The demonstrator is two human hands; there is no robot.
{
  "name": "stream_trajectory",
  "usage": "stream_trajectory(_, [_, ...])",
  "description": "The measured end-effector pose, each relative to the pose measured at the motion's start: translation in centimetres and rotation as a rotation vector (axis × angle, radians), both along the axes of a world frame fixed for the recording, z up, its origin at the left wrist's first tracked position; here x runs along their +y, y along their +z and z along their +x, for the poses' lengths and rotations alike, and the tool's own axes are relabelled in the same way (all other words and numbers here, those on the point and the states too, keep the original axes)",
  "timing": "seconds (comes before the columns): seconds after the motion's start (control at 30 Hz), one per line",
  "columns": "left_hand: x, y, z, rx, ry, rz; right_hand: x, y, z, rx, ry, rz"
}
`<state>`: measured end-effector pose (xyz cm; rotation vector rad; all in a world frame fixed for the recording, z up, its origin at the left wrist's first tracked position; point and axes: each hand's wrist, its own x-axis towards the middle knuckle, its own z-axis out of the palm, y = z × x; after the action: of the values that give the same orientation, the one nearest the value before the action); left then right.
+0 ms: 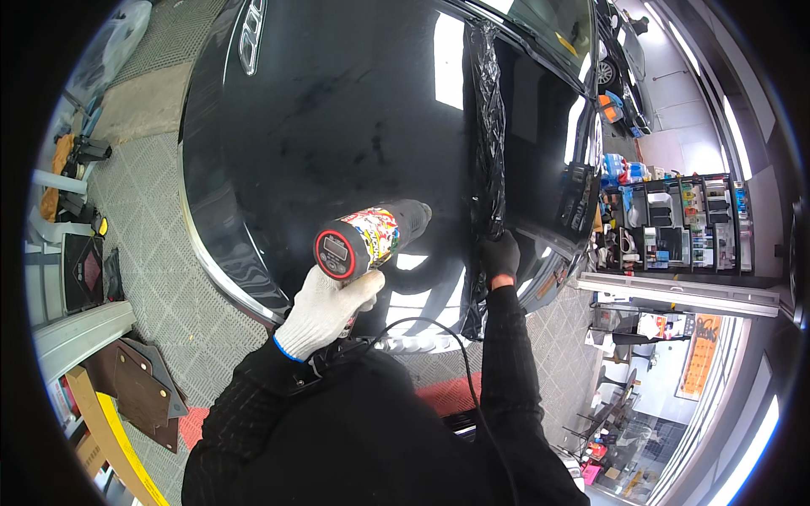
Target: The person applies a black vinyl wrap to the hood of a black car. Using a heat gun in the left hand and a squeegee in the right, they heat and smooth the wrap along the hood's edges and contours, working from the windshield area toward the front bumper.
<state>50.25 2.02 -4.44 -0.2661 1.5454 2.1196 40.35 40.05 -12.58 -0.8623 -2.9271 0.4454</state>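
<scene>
My left hand (331,305), in a white knit glove with a blue cuff, is wrapped around the handle of a heat gun (371,238). The gun has a dark body covered in stickers, a red-ringed display at its back and a nozzle tilted toward the right. Beneath it spreads the glossy black hood (363,143) of a car. A wrinkled strip of black film (488,126) runs lengthwise along the hood's right part. My right hand (501,256), black-gloved, is closed on this film near the front; its fingertips are partly hidden.
A black power cord (469,379) loops from the heat gun past my right arm. Shelves of supplies (675,223) stand on the right, with another dark car (620,67) behind. Brown mats (135,388) lean at lower left above the grey tiled floor (152,211).
</scene>
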Motion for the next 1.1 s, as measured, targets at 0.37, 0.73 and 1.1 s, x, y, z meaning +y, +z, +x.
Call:
stream_trajectory(0.37, [-0.1, 0.2, 1.8, 0.013, -0.03, 0.005, -2.9, 1.3, 0.9, 0.001, 0.005, -0.075])
stream_trajectory(0.73, [-0.6, -0.8, 4.4, 0.018, -0.062, -0.006, -3.0, 1.6, 0.8, -0.019, 0.047, -0.012])
stream_trajectory(1.1, [-1.6, 0.2, 5.0, 0.051, -0.081, 0.003, -1.8, 0.7, 0.7, 0.029, 0.08, 0.001])
